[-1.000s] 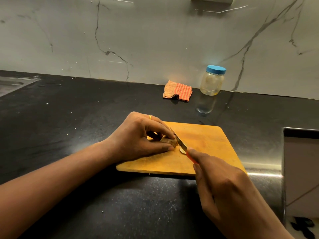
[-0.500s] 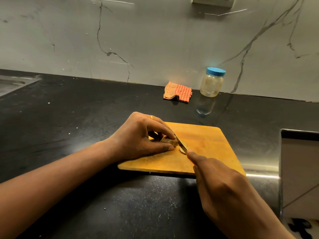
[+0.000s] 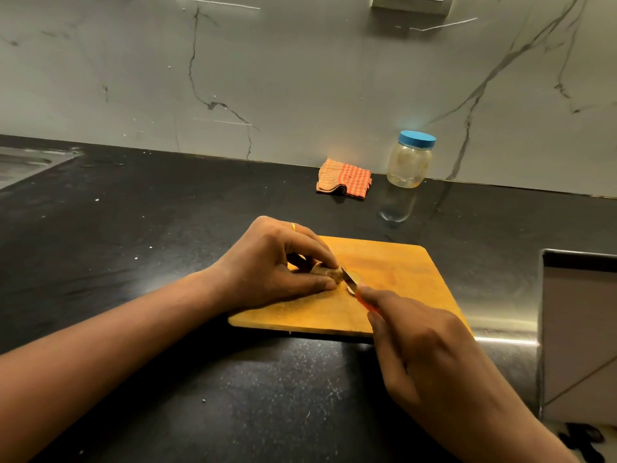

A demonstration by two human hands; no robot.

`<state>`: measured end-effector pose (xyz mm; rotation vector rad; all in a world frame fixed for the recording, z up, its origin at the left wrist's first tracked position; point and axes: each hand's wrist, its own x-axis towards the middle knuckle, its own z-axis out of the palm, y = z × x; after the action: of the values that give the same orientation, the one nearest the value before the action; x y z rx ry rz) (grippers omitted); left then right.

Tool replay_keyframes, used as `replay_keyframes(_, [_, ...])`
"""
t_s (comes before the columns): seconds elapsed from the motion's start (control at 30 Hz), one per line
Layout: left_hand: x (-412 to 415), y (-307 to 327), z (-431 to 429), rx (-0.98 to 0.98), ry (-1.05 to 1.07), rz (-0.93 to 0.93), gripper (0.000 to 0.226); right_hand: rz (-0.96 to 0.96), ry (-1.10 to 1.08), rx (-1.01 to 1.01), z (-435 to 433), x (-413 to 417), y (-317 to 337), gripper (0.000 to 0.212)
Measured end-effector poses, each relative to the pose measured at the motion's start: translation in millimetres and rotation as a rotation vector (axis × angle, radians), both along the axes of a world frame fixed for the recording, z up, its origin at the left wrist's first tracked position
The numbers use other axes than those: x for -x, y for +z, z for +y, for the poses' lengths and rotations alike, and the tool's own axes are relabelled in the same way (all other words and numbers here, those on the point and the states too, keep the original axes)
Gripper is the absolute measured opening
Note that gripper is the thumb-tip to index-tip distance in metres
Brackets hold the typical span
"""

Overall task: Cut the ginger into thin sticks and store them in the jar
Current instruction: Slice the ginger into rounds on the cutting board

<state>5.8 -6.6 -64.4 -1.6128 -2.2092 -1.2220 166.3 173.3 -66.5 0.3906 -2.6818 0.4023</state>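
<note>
Two hands share the slicing step: the left hand (image 3: 273,262) pins the ginger (image 3: 329,272) to the cutting board (image 3: 400,279), its fingers (image 3: 310,248) curled over the piece and thumb pressed to its near side, while the right hand (image 3: 430,355) is wrapped round the knife (image 3: 348,278), forefinger along the top, blade against the ginger's cut end with a pale slice just beside it. No sticks show yet, and the jar (image 3: 410,160) stands lidded at the back of the tabletop (image 3: 167,228) near a checked cloth (image 3: 344,178), well apart from the board. Next, I judge, the blade must press down close to the holding fingertips, which should creep back. Against half a second earlier, hands and ginger sit almost unchanged; a sliver of orange handle now shows
</note>
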Motion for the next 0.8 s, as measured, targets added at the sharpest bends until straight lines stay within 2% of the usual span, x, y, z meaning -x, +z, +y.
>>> replay_keyframes(0.2, [1.0,-0.8,-0.6,0.005,0.014,-0.003,0.022,-0.063,-0.003,0.018,-0.7,-2.6,-1.1,0.039])
replay_keyframes(0.37, [0.4,0.0,-0.2,0.002,0.006,0.002,0.022,-0.020,-0.019,-0.001,-1.6,-3.1,-3.5,0.038])
replay_keyframes(0.57, [-1.4,0.5,-0.8,0.000,0.016,0.011,0.023,-0.071,-0.026,-0.048,-2.5,-8.3,-2.1,0.043])
replay_keyframes(0.8, [0.1,0.5,-1.8,-0.026,0.002,-0.005,0.023,-0.015,-0.043,-0.036,3.5,-20.0,-3.7,0.047])
